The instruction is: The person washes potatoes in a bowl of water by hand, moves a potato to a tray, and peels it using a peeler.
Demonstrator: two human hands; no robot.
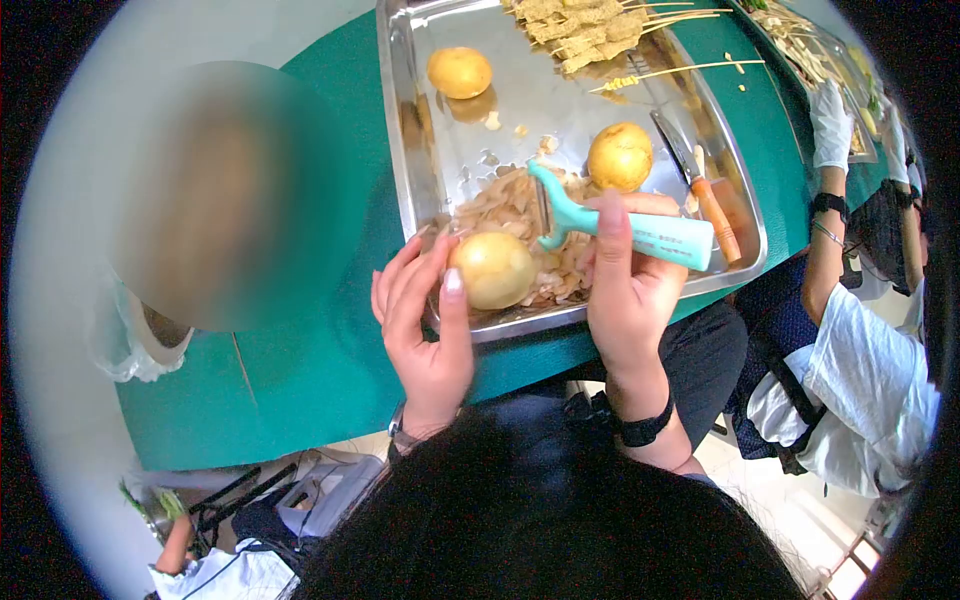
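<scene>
Over the near left corner of a metal tray (405, 170), my left hand (425, 325) holds a pale, peeled-looking potato (492, 271) between thumb and fingers. My right hand (635, 290) grips the handle of a turquoise peeler (655, 238), its blade end pointing left, just above and right of that potato. Beneath both lies a heap of peelings (500, 205). Behind the peeler sits a yellow potato (620, 157), and another potato (459, 72) lies near the tray's far left. A knife with an orange handle (716, 220) rests along the tray's right side.
Skewered pieces (580, 30) lie at the tray's far end on the green table (320, 400). At the right, a person's gloved hand (831, 125) reaches to another tray of food. A plastic-lined container (160, 335) stands at the left. Another person's arm shows bottom left.
</scene>
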